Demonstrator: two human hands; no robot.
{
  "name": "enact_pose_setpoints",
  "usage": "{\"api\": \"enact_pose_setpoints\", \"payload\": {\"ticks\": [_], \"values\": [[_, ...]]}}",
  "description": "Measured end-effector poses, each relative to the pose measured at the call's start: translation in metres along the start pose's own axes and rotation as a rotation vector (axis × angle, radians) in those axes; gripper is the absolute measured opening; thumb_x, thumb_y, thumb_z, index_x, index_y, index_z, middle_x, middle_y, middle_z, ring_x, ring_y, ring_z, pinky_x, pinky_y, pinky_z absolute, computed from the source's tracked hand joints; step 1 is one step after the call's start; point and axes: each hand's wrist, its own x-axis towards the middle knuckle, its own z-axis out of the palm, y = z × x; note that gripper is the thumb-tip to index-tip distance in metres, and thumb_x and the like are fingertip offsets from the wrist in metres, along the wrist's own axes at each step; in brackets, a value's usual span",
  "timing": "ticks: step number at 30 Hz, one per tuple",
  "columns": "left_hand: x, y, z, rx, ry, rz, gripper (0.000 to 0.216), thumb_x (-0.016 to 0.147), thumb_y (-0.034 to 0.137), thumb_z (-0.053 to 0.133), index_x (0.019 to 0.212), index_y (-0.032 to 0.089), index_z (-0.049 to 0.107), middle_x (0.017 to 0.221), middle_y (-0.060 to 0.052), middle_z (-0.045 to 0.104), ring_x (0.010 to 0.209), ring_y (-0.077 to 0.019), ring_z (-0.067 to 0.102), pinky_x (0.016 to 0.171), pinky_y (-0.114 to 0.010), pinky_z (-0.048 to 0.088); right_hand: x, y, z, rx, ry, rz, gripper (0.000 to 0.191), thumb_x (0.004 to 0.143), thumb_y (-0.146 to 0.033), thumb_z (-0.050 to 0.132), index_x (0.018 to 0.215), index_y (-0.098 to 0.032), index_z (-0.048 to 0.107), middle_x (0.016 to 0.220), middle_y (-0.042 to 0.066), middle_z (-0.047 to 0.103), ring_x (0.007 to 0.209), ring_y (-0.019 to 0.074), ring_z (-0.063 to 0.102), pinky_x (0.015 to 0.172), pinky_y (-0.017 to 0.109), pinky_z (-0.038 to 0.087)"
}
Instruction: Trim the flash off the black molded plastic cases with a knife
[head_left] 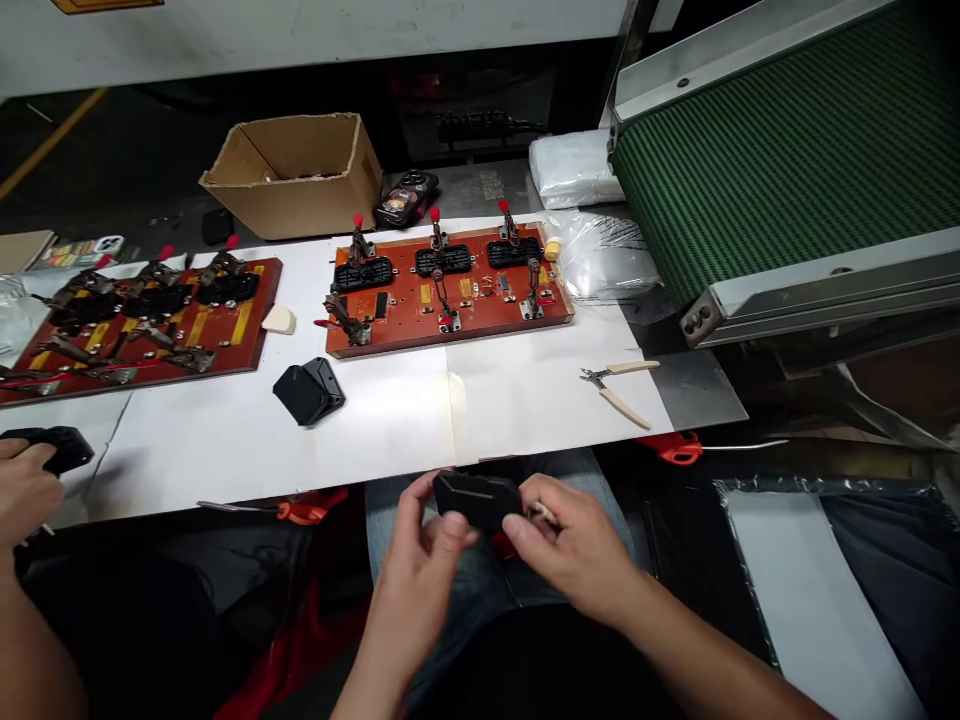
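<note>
Head view: both hands grasp one black part [476,498] over the lap, just off the near edge of the tabletop [525,400] and well in front of the red jig [450,300]. The left hand [420,565] pinches the part's left end between thumb and fingers. The right hand [577,550] closes on its right end, with something pale tucked in its fingers, too small to tell. Two black pieces [309,392] lie touching each other on the white sheet, just in front of the jig's left corner. Pliers [619,390] lie in front of the jig's right end, apart from it. A box [300,175] stands open behind the jig to the left, and a green belt [780,140] rises to the jig's right. A second jig [142,320] lies to its left. Far left of the jig, another person's hand [26,490] grips a dark object [60,447].
</note>
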Motion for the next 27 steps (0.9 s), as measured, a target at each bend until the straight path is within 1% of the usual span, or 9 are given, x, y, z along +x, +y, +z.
{"api": "enact_pose_setpoints", "payload": {"ticks": [2, 3, 5, 7, 9, 11, 12, 16, 27], "values": [[0.0, -0.011, -0.005, 0.417, -0.045, 0.28, 0.071, 0.097, 0.047, 0.07, 0.159, 0.039, 0.035, 0.169, -0.006, 0.038, 0.151, -0.0324, 0.044, 0.12, -0.057, 0.045, 0.001, 0.002, -0.001, 0.012, -0.004, 0.167, 0.022, 0.097, -0.032, 0.065, 0.08, -0.02, 0.056, 0.069, -0.005, 0.05, 0.061, 0.0137, 0.044, 0.058, 0.027, 0.033], [0.0, -0.014, -0.007, 0.565, -0.083, 0.409, 0.076, 0.097, 0.039, 0.07, 0.161, 0.044, 0.031, 0.169, -0.002, 0.039, 0.157, -0.0311, 0.035, 0.125, -0.058, 0.039, 0.001, 0.001, -0.002, 0.04, -0.029, 0.22, 0.025, 0.096, -0.034, 0.065, 0.079, -0.02, 0.054, 0.069, -0.005, 0.05, 0.062, 0.014, 0.045, 0.059, 0.027, 0.034], [0.0, -0.015, -0.01, 0.671, -0.16, 0.534, 0.072, 0.099, 0.026, 0.065, 0.16, 0.048, 0.033, 0.162, 0.002, 0.049, 0.155, -0.0262, 0.039, 0.127, -0.054, 0.038, 0.0, -0.002, -0.008, 0.1, -0.105, 0.267, 0.028, 0.097, -0.038, 0.065, 0.079, -0.02, 0.053, 0.071, -0.004, 0.051, 0.064, 0.0147, 0.045, 0.061, 0.027, 0.036], [0.0, -0.011, -0.012, 0.595, -0.204, 0.465, 0.07, 0.097, 0.02, 0.063, 0.156, 0.049, 0.038, 0.155, 0.004, 0.056, 0.146, -0.0222, 0.051, 0.123, -0.048, 0.045, -0.002, -0.007, -0.018, 0.112, -0.211, 0.222, 0.026, 0.101, -0.043, 0.065, 0.09, -0.02, 0.06, 0.081, -0.002, 0.057, 0.07, 0.0163, 0.051, 0.065, 0.028, 0.04], [-0.001, -0.003, -0.015, 0.478, -0.234, 0.324, 0.068, 0.096, 0.022, 0.066, 0.153, 0.05, 0.043, 0.155, 0.005, 0.055, 0.142, -0.0216, 0.055, 0.121, -0.046, 0.048, -0.004, -0.014, -0.031, 0.064, -0.303, 0.103, 0.027, 0.109, -0.043, 0.058, 0.122, -0.021, 0.066, 0.107, 0.003, 0.065, 0.091, 0.0197, 0.06, 0.079, 0.03, 0.046], [-0.002, 0.003, -0.018, 0.371, -0.248, 0.236, 0.063, 0.096, 0.025, 0.07, 0.149, 0.051, 0.049, 0.156, 0.006, 0.054, 0.142, -0.0217, 0.055, 0.12, -0.044, 0.049, -0.005, -0.019, -0.044, -0.029, -0.337, -0.058, 0.036, 0.116, -0.037, 0.049, 0.15, -0.027, 0.056, 0.131, 0.005, 0.063, 0.113, 0.0209, 0.061, 0.096, 0.032, 0.046], [-0.003, 0.006, -0.02, 0.329, -0.247, 0.211, 0.06, 0.095, 0.026, 0.071, 0.147, 0.051, 0.052, 0.155, 0.006, 0.054, 0.142, -0.0218, 0.055, 0.119, -0.043, 0.05, -0.005, -0.021, -0.049, -0.078, -0.332, -0.139, 0.037, 0.117, -0.032, 0.046, 0.154, -0.029, 0.053, 0.134, 0.004, 0.063, 0.116, 0.0202, 0.06, 0.099, 0.032, 0.045], [-0.008, 0.01, -0.024, 0.216, -0.244, 0.15, 0.058, 0.093, 0.025, 0.074, 0.143, 0.048, 0.057, 0.153, 0.004, 0.055, 0.139, -0.0222, 0.058, 0.117, -0.04, 0.052, -0.007, -0.025, -0.058, -0.209, -0.319, -0.355, 0.036, 0.115, -0.022, 0.053, 0.151, -0.027, 0.058, 0.119, 0.002, 0.071, 0.099, 0.0184, 0.063, 0.088, 0.032, 0.046], [-0.014, 0.013, -0.021, 0.199, -0.257, 0.09, 0.058, 0.091, 0.021, 0.073, 0.141, 0.047, 0.059, 0.15, 0.004, 0.058, 0.131, -0.0214, 0.065, 0.115, -0.039, 0.053, -0.008, -0.025, -0.054, -0.29, -0.334, -0.402, 0.031, 0.115, -0.022, 0.055, 0.145, -0.021, 0.063, 0.106, 0.003, 0.07, 0.086, 0.0193, 0.059, 0.076, 0.035, 0.043]]}}
